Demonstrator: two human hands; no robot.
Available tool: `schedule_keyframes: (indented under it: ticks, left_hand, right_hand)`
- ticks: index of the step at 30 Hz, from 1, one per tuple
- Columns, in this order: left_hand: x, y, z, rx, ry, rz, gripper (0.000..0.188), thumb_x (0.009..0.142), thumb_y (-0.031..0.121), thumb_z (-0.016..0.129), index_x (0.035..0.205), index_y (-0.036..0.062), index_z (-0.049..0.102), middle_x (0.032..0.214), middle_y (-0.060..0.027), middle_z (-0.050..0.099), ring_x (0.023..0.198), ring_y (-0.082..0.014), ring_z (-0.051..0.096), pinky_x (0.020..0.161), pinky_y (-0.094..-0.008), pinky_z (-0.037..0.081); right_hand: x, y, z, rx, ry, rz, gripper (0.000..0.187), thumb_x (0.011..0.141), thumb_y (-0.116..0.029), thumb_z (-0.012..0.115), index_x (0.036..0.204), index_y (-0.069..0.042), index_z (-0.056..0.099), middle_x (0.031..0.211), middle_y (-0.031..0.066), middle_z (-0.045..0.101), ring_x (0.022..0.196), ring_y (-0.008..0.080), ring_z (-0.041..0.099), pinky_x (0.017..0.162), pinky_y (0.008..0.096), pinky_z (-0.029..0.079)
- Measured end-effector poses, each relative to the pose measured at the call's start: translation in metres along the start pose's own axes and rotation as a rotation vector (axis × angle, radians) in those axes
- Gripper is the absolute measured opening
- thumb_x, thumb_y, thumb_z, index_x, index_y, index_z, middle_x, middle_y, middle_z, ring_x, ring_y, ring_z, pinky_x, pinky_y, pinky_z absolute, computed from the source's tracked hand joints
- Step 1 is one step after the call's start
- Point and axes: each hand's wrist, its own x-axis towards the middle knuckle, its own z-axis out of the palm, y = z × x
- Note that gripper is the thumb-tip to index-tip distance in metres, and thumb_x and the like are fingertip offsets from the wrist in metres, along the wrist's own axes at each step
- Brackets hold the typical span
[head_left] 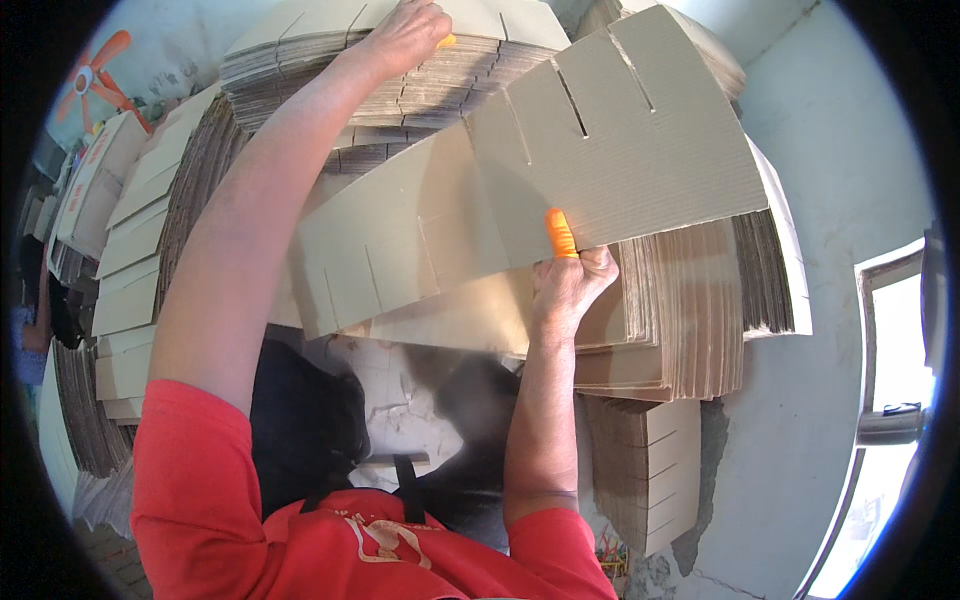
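A long slotted cardboard sheet point(620, 150) slants across the middle, its right end raised. My right hand point(575, 285) is closed on its lower edge, the thumb in an orange finger cover lying on the sheet's face. My left arm reaches far forward. Its hand point(410, 32) is closed at the top of a tall stack of slotted cardboard sheets point(370, 85), and an orange finger cover shows there too. What the left fingers pinch, if anything, is hidden.
More cardboard stacks stand at the left point(135, 260) and beneath the held sheet at the right point(690, 310). A lower bundle point(645, 470) leans near the wall. An orange fan point(95, 78) is at the far left. A bright window point(895, 330) opens at the right.
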Motion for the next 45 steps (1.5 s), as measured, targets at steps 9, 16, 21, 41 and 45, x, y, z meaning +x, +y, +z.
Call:
schedule_keyframes:
  ticks: [9,16,21,41,45]
  left_hand:
    - [-0.002,0.028,-0.026,-0.063,0.242,-0.082,0.007,0.081,0.006,0.062,0.085,0.0011,0.062,0.085,-0.0095,0.064,0.092,-0.0274,0.061,0.075,-0.0428,0.053]
    - [0.002,0.015,-0.042,0.054,0.114,0.084,0.027,0.084,0.016,0.068,0.107,0.0039,0.063,0.114,-0.0185,0.060,0.101,-0.0263,0.061,0.088,-0.0395,0.052]
    - [-0.013,0.066,-0.065,0.311,0.064,0.229,0.018,0.078,0.004,0.062,0.094,-0.0052,0.063,0.123,-0.0184,0.056,0.090,-0.0246,0.065,0.075,-0.0309,0.061]
    - [-0.076,0.082,-0.058,0.258,0.156,0.380,0.020,0.074,0.006,0.065,0.090,-0.0069,0.064,0.118,-0.0205,0.059,0.083,-0.0195,0.060,0.065,-0.0277,0.057]
    - [-0.086,0.097,-0.068,0.197,0.247,0.499,0.023,0.075,0.007,0.067,0.091,-0.0090,0.067,0.116,-0.0218,0.062,0.081,-0.0175,0.058,0.061,-0.0259,0.054]
  right_hand:
    - [0.001,0.001,-0.005,-0.026,-0.014,-0.012,0.039,0.085,0.013,0.036,0.100,-0.001,0.069,0.063,0.0011,0.054,0.038,0.0010,0.032,0.032,0.0209,0.024]
    - [0.002,-0.003,-0.003,-0.013,-0.014,-0.003,0.036,0.084,0.012,0.038,0.098,0.001,0.069,0.063,0.0021,0.055,0.038,0.0004,0.033,0.032,0.0205,0.023]
    - [0.002,-0.007,-0.004,0.061,0.024,0.031,0.031,0.084,0.010,0.044,0.097,0.001,0.070,0.066,0.0014,0.058,0.045,0.0006,0.037,0.037,0.0203,0.027]
    - [0.004,-0.009,-0.003,0.022,-0.009,0.016,0.031,0.085,0.009,0.043,0.097,0.000,0.070,0.066,0.0036,0.059,0.039,0.0019,0.037,0.033,0.0200,0.028]
    - [0.003,-0.013,-0.002,0.030,-0.033,0.005,0.028,0.087,0.006,0.045,0.096,-0.001,0.070,0.064,0.0035,0.059,0.039,0.0023,0.037,0.033,0.0202,0.029]
